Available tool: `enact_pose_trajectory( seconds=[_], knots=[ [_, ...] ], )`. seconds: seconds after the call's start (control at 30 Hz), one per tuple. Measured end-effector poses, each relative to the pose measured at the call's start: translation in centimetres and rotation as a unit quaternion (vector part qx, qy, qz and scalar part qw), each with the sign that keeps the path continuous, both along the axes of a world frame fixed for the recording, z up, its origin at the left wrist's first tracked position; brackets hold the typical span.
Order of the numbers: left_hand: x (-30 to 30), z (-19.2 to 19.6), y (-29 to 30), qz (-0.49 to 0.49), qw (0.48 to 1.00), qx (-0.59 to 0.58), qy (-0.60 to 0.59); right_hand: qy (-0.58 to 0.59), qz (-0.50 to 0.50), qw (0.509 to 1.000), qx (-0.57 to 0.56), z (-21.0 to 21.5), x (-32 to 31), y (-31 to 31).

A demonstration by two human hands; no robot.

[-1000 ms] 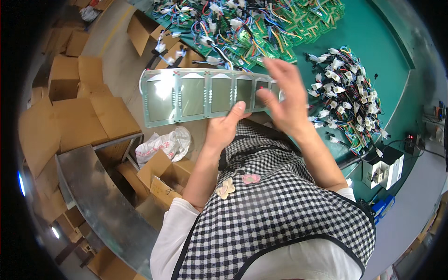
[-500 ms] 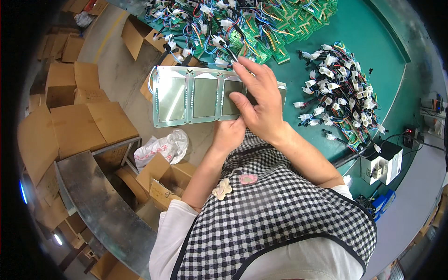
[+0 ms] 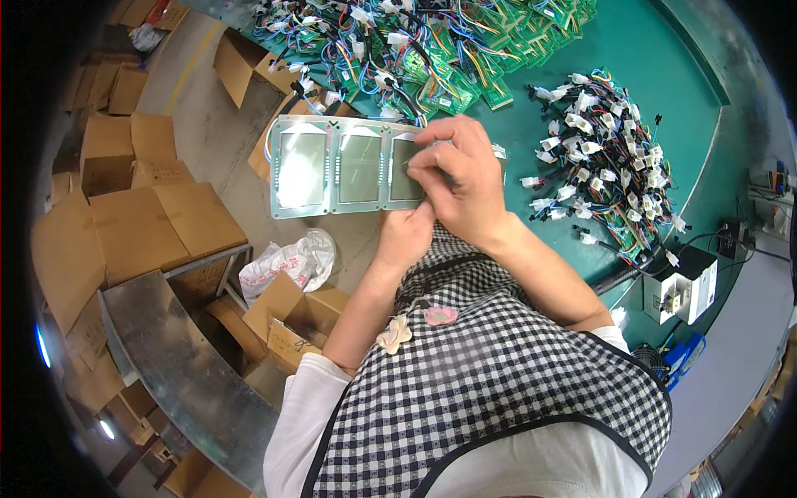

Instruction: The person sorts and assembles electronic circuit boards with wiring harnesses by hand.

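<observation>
A long panel of joined circuit boards with grey display screens (image 3: pixel 360 168) is held up in front of my apron, its left part in full view. My left hand (image 3: pixel 405 238) grips its lower edge from below, with the fingers mostly behind the panel. Over the panel's right part is my right hand (image 3: pixel 465 183), thumb and forefinger pinched together at the third screen. Whatever is between those fingertips is too small to make out. The right hand covers most of the panel's right end.
On the green table (image 3: pixel 573 70), a heap of green circuit boards with wires (image 3: pixel 440 62) lies beyond the panel. A pile of white-plugged wire harnesses (image 3: pixel 610 158) is at the right, near a white box-shaped device (image 3: pixel 681 286). Cardboard boxes (image 3: pixel 137 224) and a metal bench (image 3: pixel 183 365) stand left.
My right hand's fingers have curled from spread across the panel into a pinch. The panel has tilted slightly, shifting the glare on its left screens.
</observation>
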State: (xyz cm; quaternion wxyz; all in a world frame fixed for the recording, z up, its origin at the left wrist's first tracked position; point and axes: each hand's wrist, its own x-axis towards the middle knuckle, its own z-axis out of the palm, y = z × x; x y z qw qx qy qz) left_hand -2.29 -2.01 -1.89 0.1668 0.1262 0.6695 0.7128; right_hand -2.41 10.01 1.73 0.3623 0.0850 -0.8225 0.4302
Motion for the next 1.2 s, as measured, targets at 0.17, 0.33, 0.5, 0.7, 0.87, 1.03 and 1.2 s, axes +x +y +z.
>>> enact_pose_trajectory(
  seconds=[0.17, 0.33, 0.5, 0.7, 0.87, 1.03, 1.2],
  knots=[
    [-1.8, 2.0, -1.8, 0.071, 0.983, 0.023, -0.169, -0.271, 0.025, 0.863, -0.426, -3.2, 2.3, 3.4],
    [-3.0, 2.0, -2.5, 0.119, 0.983, 0.075, -0.114, -0.419, -0.197, 0.885, 0.042, -13.4, 2.5, 6.5],
    [-1.7, 0.7, -2.2, 0.136, 0.983, -0.038, -0.114, -0.289, -0.180, 0.939, -0.049, -4.8, 0.8, 5.2],
    [0.7, -0.7, 0.0, 0.062, 0.944, -0.223, 0.235, -0.056, 0.105, 0.993, 0.012, 2.0, -1.6, -1.4],
    [1.0, -0.8, -0.3, -0.024, 0.931, -0.244, 0.271, 0.001, 0.030, 0.999, 0.026, 0.4, -1.0, -3.1],
    [1.1, -1.1, -0.7, -0.030, 0.928, -0.260, 0.265, 0.035, 0.037, 0.999, -0.014, 0.3, -1.1, -2.9],
    [-1.2, 0.2, -1.7, 0.142, 0.987, -0.066, 0.049, -0.038, 0.129, 0.986, -0.102, 0.8, 1.8, -0.2]
  ],
)
